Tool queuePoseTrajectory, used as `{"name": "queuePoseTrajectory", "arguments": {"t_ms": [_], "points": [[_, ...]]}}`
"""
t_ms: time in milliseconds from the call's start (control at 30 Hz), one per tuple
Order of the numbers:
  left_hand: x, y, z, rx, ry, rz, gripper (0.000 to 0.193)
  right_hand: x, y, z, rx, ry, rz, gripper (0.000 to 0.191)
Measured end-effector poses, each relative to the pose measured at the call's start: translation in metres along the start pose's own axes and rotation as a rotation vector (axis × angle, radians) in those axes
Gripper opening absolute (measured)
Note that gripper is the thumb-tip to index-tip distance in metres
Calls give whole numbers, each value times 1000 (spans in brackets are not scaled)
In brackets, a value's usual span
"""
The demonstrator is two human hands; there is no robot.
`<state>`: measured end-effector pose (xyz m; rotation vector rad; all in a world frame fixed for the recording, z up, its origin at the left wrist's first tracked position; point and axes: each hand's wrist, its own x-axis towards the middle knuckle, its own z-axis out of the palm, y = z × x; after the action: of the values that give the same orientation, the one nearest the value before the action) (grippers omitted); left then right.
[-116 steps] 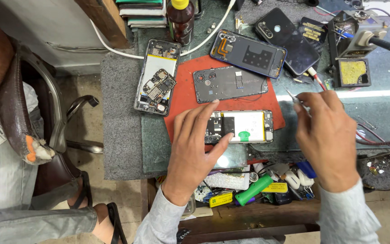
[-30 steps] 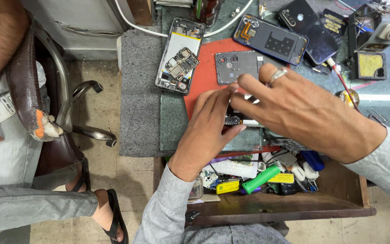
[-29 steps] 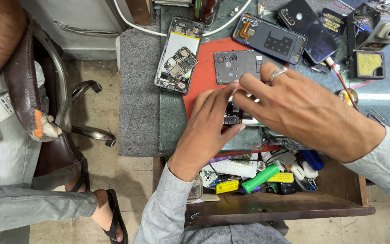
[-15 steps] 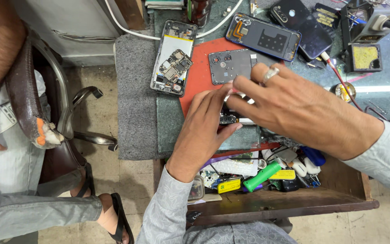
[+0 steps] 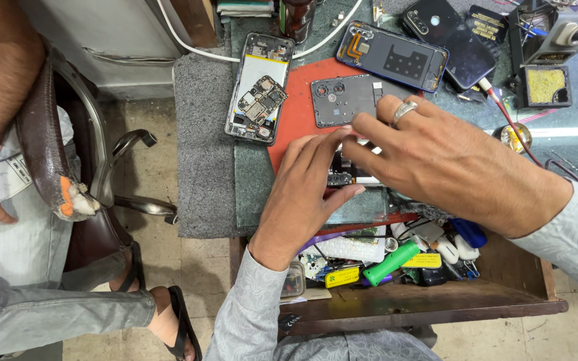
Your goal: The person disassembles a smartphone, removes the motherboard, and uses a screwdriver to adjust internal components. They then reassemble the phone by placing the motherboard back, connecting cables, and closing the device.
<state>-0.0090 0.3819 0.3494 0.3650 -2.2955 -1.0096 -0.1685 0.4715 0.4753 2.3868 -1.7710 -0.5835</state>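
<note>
Head view: opened phone point(image 5: 344, 175) under both hands point(image 5: 376, 174), on red mat point(image 5: 296, 120).

Phone repair workshop: opened phones point(image 5: 259, 88)

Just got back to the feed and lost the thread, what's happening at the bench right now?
A person is bent over an opened phone on a red mat, both hands on it. The left hand steadies its left end, while the ringed right hand covers the rest, fingertips pressing near the top edge. A dark back cover, a second opened phone and a blue back cover lie beyond. The open drawer below holds tools. Another person sits at left.
</note>
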Motion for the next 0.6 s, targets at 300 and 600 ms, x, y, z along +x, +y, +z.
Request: {"name": "queuePoseTrajectory", "arguments": {"t_ms": [300, 600], "points": [[2, 0, 0, -2, -1, -11, 76, -3, 6, 1, 85, 126, -54, 46], [4, -2, 2, 1, 12, -1, 76, -6, 8, 12, 91, 256, -65, 44]]}}
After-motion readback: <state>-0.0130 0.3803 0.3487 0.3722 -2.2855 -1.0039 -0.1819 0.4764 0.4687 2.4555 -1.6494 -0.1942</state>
